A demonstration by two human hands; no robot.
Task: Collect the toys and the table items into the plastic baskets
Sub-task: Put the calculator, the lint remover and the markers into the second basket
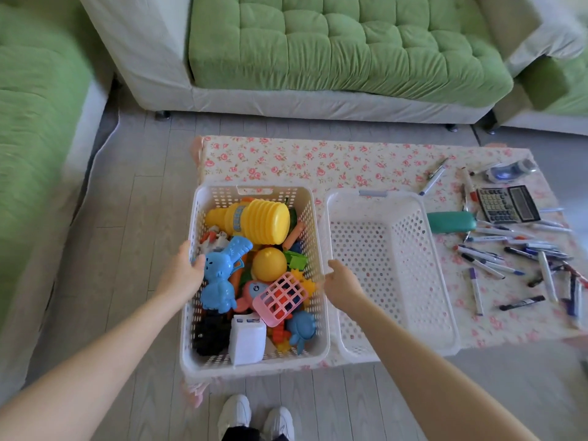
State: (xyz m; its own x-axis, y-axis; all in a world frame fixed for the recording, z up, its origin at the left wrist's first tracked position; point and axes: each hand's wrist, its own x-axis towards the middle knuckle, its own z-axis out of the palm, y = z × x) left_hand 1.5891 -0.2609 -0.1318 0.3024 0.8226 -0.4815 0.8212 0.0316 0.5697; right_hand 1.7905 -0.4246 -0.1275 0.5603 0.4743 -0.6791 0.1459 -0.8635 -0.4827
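- The left hand clamps the left wall of the toy basket, thumb hooked inside; the right hand, at 3 o'clock of it, has its fingers at the right rim, grip unclear
- The toy basket, white and perforated, is heaped with toys: a yellow ribbed toy at 12 o'clock, a blue rabbit at 9, a pink grid piece near centre
- The empty basket stands just beside it at 3 o'clock on the floral table; further right lie markers, a calculator and a green case
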